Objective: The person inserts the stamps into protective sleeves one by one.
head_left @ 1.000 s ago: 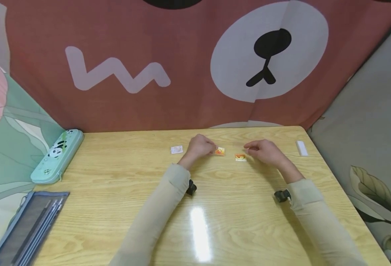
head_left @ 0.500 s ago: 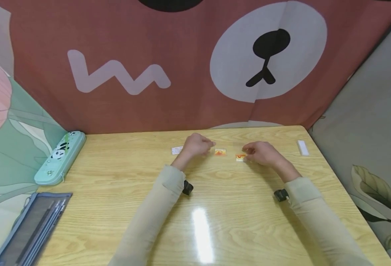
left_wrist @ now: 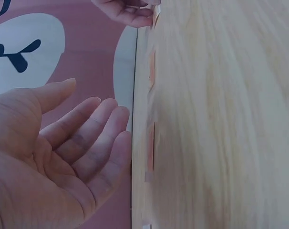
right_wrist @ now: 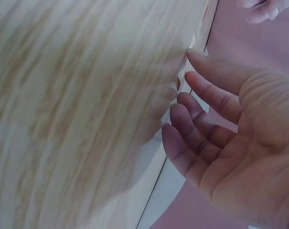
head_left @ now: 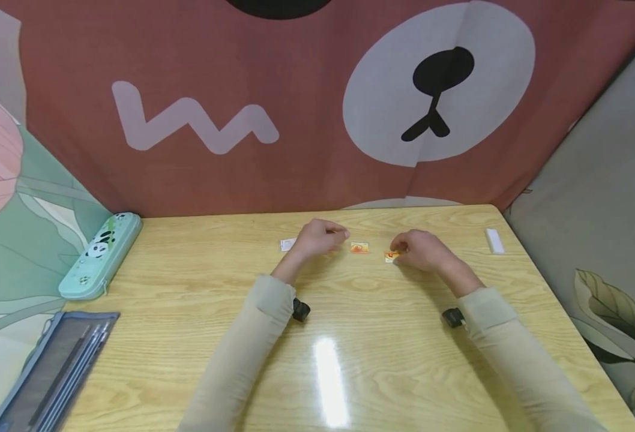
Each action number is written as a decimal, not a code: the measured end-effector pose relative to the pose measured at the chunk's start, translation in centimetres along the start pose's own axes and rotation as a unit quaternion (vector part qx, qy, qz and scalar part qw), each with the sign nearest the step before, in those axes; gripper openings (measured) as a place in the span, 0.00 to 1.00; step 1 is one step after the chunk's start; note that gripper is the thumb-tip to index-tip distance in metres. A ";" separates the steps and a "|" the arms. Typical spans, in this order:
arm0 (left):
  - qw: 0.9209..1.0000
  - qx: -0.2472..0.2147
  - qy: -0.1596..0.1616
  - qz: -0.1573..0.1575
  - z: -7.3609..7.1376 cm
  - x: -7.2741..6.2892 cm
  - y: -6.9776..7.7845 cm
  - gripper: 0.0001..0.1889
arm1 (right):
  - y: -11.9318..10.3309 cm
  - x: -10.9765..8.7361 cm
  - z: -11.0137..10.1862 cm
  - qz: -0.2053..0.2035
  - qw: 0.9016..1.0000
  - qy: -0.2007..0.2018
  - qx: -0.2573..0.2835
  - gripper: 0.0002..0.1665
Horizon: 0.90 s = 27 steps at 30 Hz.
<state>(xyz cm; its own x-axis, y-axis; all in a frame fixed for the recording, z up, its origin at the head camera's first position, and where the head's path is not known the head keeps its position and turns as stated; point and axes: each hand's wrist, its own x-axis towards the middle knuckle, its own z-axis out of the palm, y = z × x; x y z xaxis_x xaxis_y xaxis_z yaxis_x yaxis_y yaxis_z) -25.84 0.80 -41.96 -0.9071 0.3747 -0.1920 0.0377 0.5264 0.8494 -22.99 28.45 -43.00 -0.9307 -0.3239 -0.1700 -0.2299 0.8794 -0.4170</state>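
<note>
My right hand (head_left: 421,249) pinches the right edge of a small orange-and-yellow card (head_left: 391,257) between thumb and fingertips, low at the tabletop. In the right wrist view its fingers (right_wrist: 192,148) are bent, and part of that card (right_wrist: 192,42) shows past the thumb. The left hand (head_left: 319,237) hovers over the table with fingers loosely bent and nothing in them. Just right of it lies another orange card (head_left: 359,247). A further reddish card (left_wrist: 151,147) lies flat beside the left hand in the left wrist view. A whitish card (head_left: 287,245) is partly covered by the left hand.
A white block, perhaps an eraser (head_left: 494,241), lies at the table's right edge. On the left are a mint panda pencil case (head_left: 101,256) and a mesh pouch (head_left: 60,372) with pencils. A printed brown cloth (head_left: 306,174) hangs behind the wooden table (head_left: 198,336).
My left hand has drawn back leftward from the orange card beside it, leaving that card in full view. The right hand has moved slightly left and taken the edge of its card.
</note>
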 end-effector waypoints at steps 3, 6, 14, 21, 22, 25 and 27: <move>1.000 0.004 0.004 0.011 0.6 0.3 0.1 0.18 | 0.0 0.1 0.1 0.003 1.000 0.000 -0.003 0.16; 0.999 0.015 0.022 0.025 1.3 0.8 0.4 0.18 | 0.1 0.1 0.1 0.007 1.000 -0.002 -0.006 0.15; 0.990 0.110 0.074 0.056 2.8 2.0 1.3 0.17 | 0.2 0.1 0.1 0.004 1.000 0.002 -0.013 0.11; 0.984 0.162 0.065 0.037 3.6 2.6 2.6 0.18 | 0.1 0.2 0.1 0.000 1.000 0.010 -0.021 0.06; 0.983 0.167 0.064 0.034 3.8 2.7 2.8 0.18 | 0.2 0.2 0.2 -0.004 1.000 0.011 -0.021 0.05; 0.981 0.185 0.054 0.030 4.4 3.2 3.2 0.19 | 0.3 0.2 0.3 -0.013 1.000 0.018 -0.015 0.04; 0.978 0.202 0.045 0.026 4.8 3.5 3.4 0.19 | 0.3 0.0 0.1 -0.014 1.000 0.023 -0.004 0.04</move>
<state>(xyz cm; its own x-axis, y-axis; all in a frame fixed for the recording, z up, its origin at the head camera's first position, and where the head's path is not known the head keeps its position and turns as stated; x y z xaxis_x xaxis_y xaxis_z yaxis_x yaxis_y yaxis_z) -26.84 7.58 -42.07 -0.9321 0.3499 -0.0932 0.2315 0.7737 0.5897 -22.99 28.72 -43.27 -0.9362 -0.3315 -0.1164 -0.2579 0.8734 -0.4132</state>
